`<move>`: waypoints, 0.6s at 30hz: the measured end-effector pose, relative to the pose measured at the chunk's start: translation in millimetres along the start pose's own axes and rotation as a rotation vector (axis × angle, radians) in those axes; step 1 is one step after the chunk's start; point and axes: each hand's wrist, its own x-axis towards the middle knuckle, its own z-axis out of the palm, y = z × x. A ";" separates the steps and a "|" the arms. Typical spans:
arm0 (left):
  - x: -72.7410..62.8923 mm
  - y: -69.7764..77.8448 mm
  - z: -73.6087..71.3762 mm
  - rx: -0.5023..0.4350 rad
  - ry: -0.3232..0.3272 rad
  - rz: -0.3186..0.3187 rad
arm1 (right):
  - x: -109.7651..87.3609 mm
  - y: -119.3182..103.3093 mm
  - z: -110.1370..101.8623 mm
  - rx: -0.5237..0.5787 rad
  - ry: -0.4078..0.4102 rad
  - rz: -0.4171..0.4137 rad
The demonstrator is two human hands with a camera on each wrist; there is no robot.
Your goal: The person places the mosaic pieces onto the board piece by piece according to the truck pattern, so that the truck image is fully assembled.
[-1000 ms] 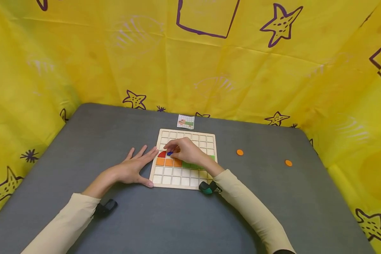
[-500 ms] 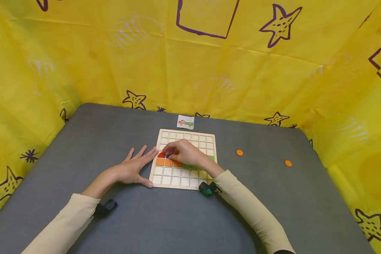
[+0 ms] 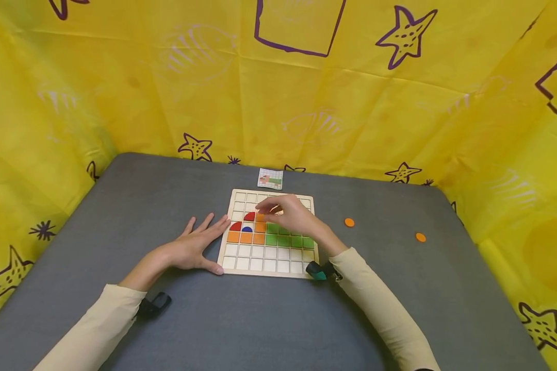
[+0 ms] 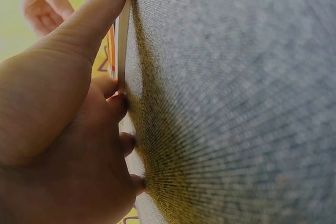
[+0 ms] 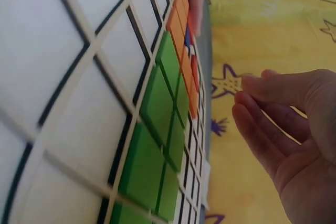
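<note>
A wooden grid board (image 3: 269,275) lies on the grey table with coloured pieces set in its cells. My left hand (image 3: 190,250) rests along its left edge, fingers spread and straight, thumb at the near left corner; the left wrist view shows this hand (image 4: 68,124) close up. Over the board hovers my right hand (image 3: 290,214), fingers loosely bent and holding nothing. In the right wrist view, the right hand (image 5: 294,124) is apart from the pieces. A blue half-round piece (image 3: 247,229) sits in a cell between a red quarter-round piece (image 3: 235,226) and orange squares (image 3: 246,238).
Green squares (image 3: 283,240) fill cells on the board's right side. A small pattern card (image 3: 270,179) lies behind the board. Two orange discs lie to the right, a nearer-in disc (image 3: 349,222) and a farther disc (image 3: 420,237). A yellow curtain (image 3: 260,103) hangs behind the table.
My right hand has let go of the blue half-round piece, which now sits in its cell, and has moved up and right. My left hand stays at the board's edge.
</note>
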 end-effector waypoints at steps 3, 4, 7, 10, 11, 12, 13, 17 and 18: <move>0.0 0.0 0.1 0.007 -0.003 -0.003 | -12.1 5.8 -8.8 0.009 0.029 0.015; -0.8 -0.3 -0.2 0.007 -0.002 -0.002 | -15.1 8.1 -11.0 0.006 0.036 0.018; -2.7 -1.6 -0.5 0.006 0.003 0.003 | -24.3 15.7 -16.9 -0.007 0.050 0.026; -4.1 -1.3 -0.6 0.000 0.010 0.011 | -33.7 23.2 -23.6 -0.013 0.058 0.032; -4.2 -1.0 -0.4 -0.004 0.013 0.016 | -37.2 25.4 -26.4 -0.016 0.062 0.036; -4.1 -0.3 -0.4 -0.007 0.014 0.020 | -40.7 27.7 -29.5 -0.019 0.067 0.039; -3.9 0.3 -0.4 -0.010 0.015 0.024 | -44.3 30.1 -32.7 -0.022 0.073 0.044; -2.2 1.7 -0.3 0.000 0.010 0.019 | -58.8 39.6 -45.5 -0.027 0.107 0.077; -1.7 2.1 -0.5 0.004 0.007 0.013 | -62.4 41.9 -48.6 -0.025 0.117 0.085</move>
